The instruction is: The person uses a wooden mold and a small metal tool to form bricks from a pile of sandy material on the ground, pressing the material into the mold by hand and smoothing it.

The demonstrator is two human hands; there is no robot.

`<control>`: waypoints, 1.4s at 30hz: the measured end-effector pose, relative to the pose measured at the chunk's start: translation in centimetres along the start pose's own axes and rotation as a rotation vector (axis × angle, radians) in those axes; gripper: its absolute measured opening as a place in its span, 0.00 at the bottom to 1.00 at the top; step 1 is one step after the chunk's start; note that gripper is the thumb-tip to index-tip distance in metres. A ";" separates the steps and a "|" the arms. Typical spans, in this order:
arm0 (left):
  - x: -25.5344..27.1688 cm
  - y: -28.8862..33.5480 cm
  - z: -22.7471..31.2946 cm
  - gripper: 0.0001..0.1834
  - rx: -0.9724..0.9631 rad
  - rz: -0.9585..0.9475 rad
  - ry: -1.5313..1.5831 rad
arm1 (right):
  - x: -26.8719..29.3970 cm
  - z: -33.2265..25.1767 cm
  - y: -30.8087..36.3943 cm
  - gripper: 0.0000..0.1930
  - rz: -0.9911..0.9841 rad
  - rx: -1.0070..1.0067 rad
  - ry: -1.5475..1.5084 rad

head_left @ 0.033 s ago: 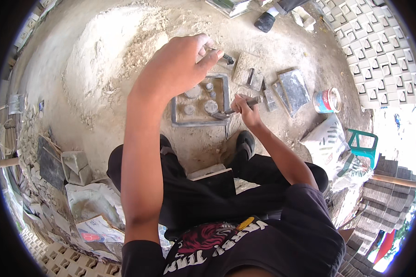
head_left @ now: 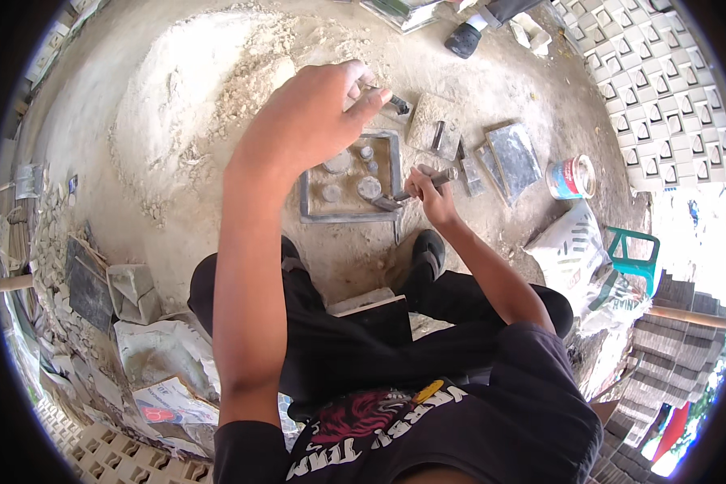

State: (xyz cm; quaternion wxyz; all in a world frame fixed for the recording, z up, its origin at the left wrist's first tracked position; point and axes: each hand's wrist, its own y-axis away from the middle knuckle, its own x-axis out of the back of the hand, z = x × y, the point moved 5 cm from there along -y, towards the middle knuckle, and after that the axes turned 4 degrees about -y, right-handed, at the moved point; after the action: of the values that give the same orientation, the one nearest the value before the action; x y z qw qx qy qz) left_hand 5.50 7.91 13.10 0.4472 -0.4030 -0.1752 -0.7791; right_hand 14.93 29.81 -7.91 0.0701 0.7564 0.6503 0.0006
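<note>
On the ground before me lies a square dark frame (head_left: 331,218) packed with sandy material. Several round grey pieces, among them a disc (head_left: 369,188), are set in that sand. My right hand (head_left: 430,194) is closed round the handle of a small trowel (head_left: 387,203), whose blade rests by the frame's near right corner. Raised over the frame's far left part, my left hand (head_left: 331,105) has its fingers curled, thumb toward forefinger. A short dark rod (head_left: 399,104) sticks out past these fingertips; its other end is hidden by the hand. My left forearm covers part of the frame's left side.
Right of the frame lie a square board (head_left: 434,121) with a dark bar on it, dark plates (head_left: 512,157) and a tub (head_left: 570,177). A white sack (head_left: 569,246) and green stool (head_left: 637,258) stand farther right. Pale powder (head_left: 185,81) is heaped far left. Another person's shoe (head_left: 463,39) shows at the top.
</note>
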 end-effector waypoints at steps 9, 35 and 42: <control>0.8 0.6 -0.6 0.27 0.036 0.010 0.010 | -0.7 0.3 1.9 0.26 0.184 0.195 0.237; 1.4 0.9 -0.8 0.23 0.031 0.009 0.045 | -1.6 -1.5 -0.7 0.20 0.414 0.442 0.385; 0.9 0.8 0.3 0.21 0.007 -0.011 0.112 | -0.8 -0.9 -4.1 0.18 0.438 0.395 0.333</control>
State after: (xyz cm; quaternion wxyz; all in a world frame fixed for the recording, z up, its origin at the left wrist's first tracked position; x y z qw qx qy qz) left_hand 6.07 7.12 13.94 0.4533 -0.3560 -0.1548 -0.8024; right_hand 10.68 29.70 -7.44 -0.1865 0.8667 0.4626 0.0132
